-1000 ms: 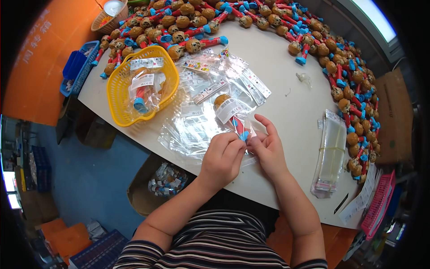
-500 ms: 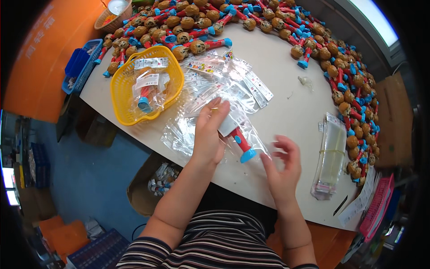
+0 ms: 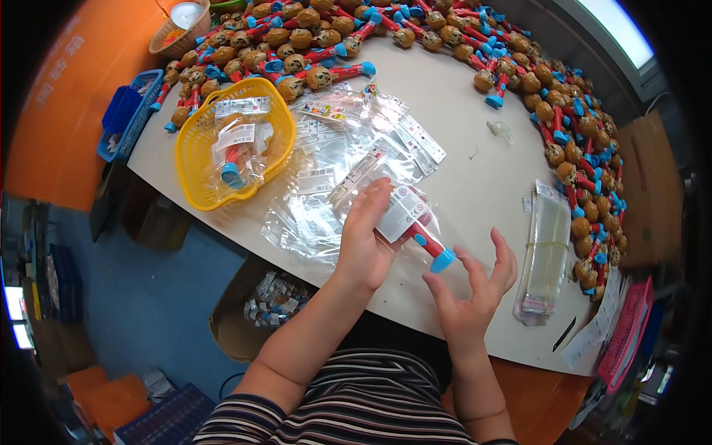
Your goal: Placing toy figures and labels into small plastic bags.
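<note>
In my left hand (image 3: 363, 241) is a clear plastic bag (image 3: 404, 210) with a white printed label, its fingers closed around the bag's upper part. Inside the bag lies a toy (image 3: 428, 245) with a red handle and a blue foot; my fingers and the label hide its top end. Just beyond the blue foot, my right hand (image 3: 475, 300) has its fingers spread and holds nothing. Behind my left hand, loose clear bags (image 3: 300, 222) with printed headers lie in an untidy pile. A yellow basket (image 3: 182, 159) to the left contains bagged toys (image 3: 236, 137).
Brown-headed toys (image 3: 319, 77) with red handles are heaped along the back and right side. Right of my hands lies a banded stack of flat bags (image 3: 545, 256), with a black pen-like tool (image 3: 564, 334) and pink basket (image 3: 627, 334) beyond. An open carton (image 3: 230, 311) stands below the table's left edge.
My left hand has moved right and slightly nearer with the bagged toy, and the label now faces up more fully. My right hand's fingers have spread wider.
</note>
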Motion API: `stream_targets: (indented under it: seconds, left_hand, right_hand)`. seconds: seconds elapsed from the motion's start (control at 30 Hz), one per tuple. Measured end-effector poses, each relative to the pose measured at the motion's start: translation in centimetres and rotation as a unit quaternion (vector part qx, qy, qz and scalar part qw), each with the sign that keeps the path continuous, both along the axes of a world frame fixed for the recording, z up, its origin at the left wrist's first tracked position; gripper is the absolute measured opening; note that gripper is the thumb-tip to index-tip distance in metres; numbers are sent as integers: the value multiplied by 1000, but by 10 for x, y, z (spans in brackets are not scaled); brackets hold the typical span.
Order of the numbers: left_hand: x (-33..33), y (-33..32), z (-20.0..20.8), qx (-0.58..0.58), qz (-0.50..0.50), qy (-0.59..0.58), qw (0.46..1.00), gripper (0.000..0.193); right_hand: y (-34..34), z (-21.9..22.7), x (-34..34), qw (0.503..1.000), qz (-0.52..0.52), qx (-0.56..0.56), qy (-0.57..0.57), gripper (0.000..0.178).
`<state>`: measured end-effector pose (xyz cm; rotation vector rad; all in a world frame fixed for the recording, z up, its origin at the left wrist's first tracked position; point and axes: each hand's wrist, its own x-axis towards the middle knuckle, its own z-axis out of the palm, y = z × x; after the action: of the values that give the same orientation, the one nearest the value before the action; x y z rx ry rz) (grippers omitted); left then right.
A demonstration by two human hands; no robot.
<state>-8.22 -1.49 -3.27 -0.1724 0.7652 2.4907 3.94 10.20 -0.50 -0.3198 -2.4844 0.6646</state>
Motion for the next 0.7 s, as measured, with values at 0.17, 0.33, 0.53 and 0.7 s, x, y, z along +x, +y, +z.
stream_targets:
  seconds: [0.17,0.33,0.53,0.7]
  left_hand:
    - [9,2,0,-29,5,9,1000,28]
    - [16,2,4,-117,13,28,993,46]
    - [19,-6,-2,-225,-57,22,972,56]
    - [32,-43,-5,-451,10,209,868,63]
  right_hand:
    - [5,-13,5,998,40,42,13,36]
    - [11,-34,5,990,47,87,102,36]
    - [-5,-39,-5,997,43,-25,67,34]
    - [-8,-48,-4,995,58,-74,-36,29]
